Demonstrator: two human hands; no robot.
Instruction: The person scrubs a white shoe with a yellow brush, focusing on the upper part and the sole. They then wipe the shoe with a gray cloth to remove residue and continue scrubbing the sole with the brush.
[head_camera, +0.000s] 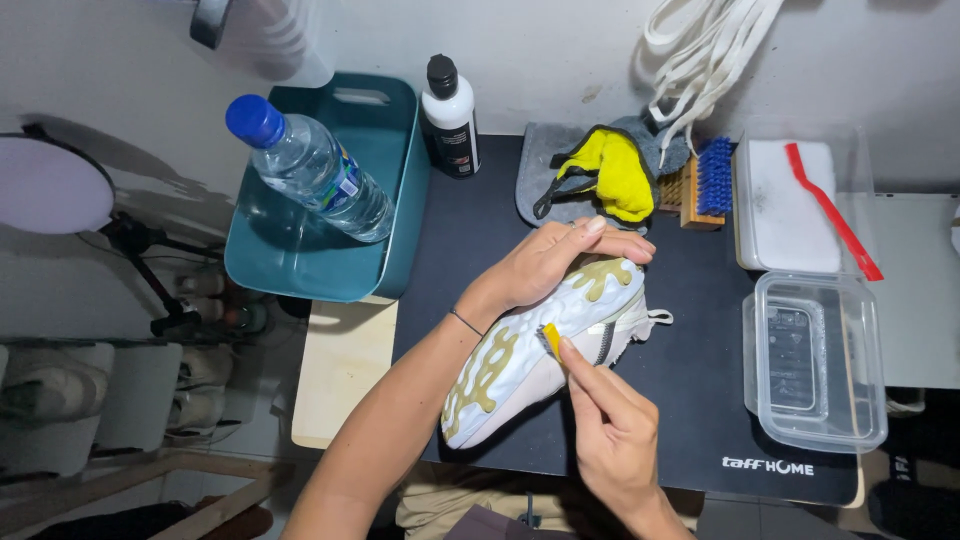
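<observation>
— Two hands on it: our left hand (545, 262) wraps the white sneaker (545, 350) sole-up above the black mat (700, 400); our right hand (610, 430) pinches a small yellow tool (551, 338) against its sole.

— Light and stiff-soled, we judge, so the midfoot is the place to hold it. One sneaker, one water bottle (310, 170), two clear tubs (815, 365).
</observation>
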